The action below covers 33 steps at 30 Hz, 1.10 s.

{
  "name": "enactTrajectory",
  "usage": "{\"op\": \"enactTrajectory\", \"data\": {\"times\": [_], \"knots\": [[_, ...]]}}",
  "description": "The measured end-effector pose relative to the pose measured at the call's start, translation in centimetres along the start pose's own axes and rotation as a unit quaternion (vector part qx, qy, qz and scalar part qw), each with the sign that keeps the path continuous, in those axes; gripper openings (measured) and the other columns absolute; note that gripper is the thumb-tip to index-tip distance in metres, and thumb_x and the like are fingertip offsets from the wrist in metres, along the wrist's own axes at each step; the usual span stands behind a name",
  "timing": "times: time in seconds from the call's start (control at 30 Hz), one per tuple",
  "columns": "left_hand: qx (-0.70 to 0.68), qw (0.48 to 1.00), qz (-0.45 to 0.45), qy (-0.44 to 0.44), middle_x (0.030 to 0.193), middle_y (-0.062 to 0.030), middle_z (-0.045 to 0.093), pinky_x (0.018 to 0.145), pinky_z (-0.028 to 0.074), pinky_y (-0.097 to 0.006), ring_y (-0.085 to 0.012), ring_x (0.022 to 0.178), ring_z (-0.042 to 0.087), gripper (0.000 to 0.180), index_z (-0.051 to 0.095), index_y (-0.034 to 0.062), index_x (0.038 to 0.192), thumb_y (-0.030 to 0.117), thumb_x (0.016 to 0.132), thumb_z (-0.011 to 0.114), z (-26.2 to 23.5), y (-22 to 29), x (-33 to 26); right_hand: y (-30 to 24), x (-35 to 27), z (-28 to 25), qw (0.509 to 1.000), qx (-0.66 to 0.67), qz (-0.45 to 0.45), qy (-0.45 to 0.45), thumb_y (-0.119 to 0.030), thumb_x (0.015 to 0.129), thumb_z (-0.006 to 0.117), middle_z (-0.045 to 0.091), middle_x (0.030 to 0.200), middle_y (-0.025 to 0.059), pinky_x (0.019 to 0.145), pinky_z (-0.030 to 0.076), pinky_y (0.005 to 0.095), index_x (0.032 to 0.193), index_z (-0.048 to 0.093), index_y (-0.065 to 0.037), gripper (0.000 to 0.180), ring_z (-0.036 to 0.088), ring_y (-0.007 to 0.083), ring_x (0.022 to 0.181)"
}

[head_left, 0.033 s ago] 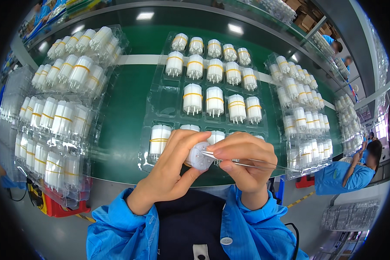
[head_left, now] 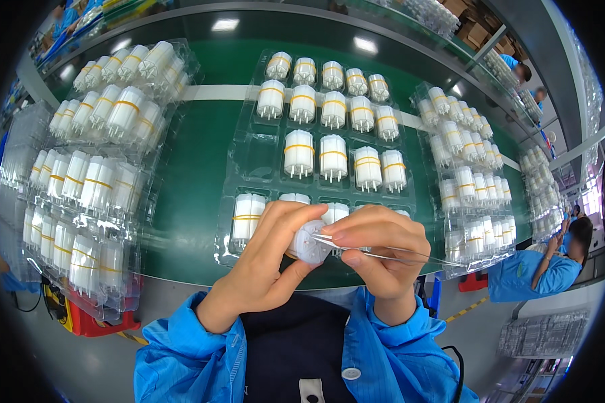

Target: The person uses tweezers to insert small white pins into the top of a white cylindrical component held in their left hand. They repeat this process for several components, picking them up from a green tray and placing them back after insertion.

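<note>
Nothing has moved since the earlier frame: left hand (head_left: 269, 269) pinches the white cylinder part (head_left: 309, 243) at 6 o'clock of the clear tray (head_left: 249, 158), right hand (head_left: 376, 258) pinches thin tweezers (head_left: 390, 252) against its face; best to brace wrists, keep tips shallow.

Filled trays (head_left: 91, 181) lie left, a middle tray (head_left: 329, 127) ahead, stacked trays (head_left: 470, 168) right.
</note>
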<state>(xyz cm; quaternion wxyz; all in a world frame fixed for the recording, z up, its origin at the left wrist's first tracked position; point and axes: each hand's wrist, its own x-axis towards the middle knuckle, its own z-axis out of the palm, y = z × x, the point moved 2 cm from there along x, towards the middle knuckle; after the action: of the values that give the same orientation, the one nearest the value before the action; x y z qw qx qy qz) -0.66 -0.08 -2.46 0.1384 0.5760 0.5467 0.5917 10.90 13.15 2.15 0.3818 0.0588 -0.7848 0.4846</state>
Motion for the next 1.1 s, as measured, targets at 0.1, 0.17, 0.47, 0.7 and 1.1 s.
{"op": "enactTrajectory", "data": {"times": [0.1,0.17,0.47,0.7,1.1], "knots": [[-0.007,1.000,-0.004,0.001,0.119,-0.0197,0.051,0.094,0.041,-0.042,-0.0369,0.109,0.050,0.062,0.047,-0.0027,0.134,-0.005,0.075,0.066,0.1,0.0,0.0,0.1,-0.1,0.0,1.000,0.006,-0.003,0.004,0.003,0.071,0.075,0.072,0.090,0.0173,0.065,0.057,0.0309,0.090,0.072,0.003,0.019,0.071,0.0266,0.077],[-0.005,1.000,-0.003,0.001,0.119,-0.0197,0.051,0.094,0.041,-0.042,-0.0368,0.109,0.050,0.062,0.047,-0.0027,0.134,-0.005,0.075,0.066,0.1,0.0,0.0,0.2,-0.2,0.0,1.000,0.008,-0.003,0.005,0.004,0.071,0.075,0.072,0.090,0.0176,0.065,0.057,0.0313,0.090,0.072,0.003,0.019,0.072,0.0271,0.078],[-0.013,1.000,-0.011,0.007,0.119,-0.0192,0.051,0.093,0.042,-0.041,-0.0365,0.107,0.051,0.063,0.047,-0.0024,0.134,-0.004,0.074,0.068,0.1,0.1,0.0,0.2,-0.5,0.2,0.999,0.013,0.027,0.030,0.004,0.076,0.073,0.072,0.090,0.0178,0.068,0.057,0.0315,0.093,0.072,0.003,0.017,0.071,0.0260,0.079],[0.030,0.999,0.015,0.012,0.117,-0.0196,0.051,0.090,0.042,-0.042,-0.0366,0.103,0.051,0.064,0.049,-0.0020,0.132,-0.007,0.072,0.069,0.2,0.1,0.1,-0.1,-0.5,0.4,0.998,-0.001,0.051,0.038,0.004,0.079,0.072,0.072,0.089,0.0168,0.068,0.056,0.0306,0.095,0.071,0.003,0.016,0.071,0.0234,0.078],[0.037,0.994,0.048,0.095,0.112,-0.0179,0.057,0.087,0.047,-0.040,-0.0335,0.100,0.056,0.059,0.053,0.0002,0.124,-0.006,0.069,0.073,0.5,0.0,-0.1,-1.4,-1.2,0.7,0.978,0.152,0.093,0.104,0.002,0.079,0.072,0.072,0.095,0.0159,0.078,0.054,0.0342,0.097,0.071,0.004,0.018,0.068,0.0253,0.091]]}}
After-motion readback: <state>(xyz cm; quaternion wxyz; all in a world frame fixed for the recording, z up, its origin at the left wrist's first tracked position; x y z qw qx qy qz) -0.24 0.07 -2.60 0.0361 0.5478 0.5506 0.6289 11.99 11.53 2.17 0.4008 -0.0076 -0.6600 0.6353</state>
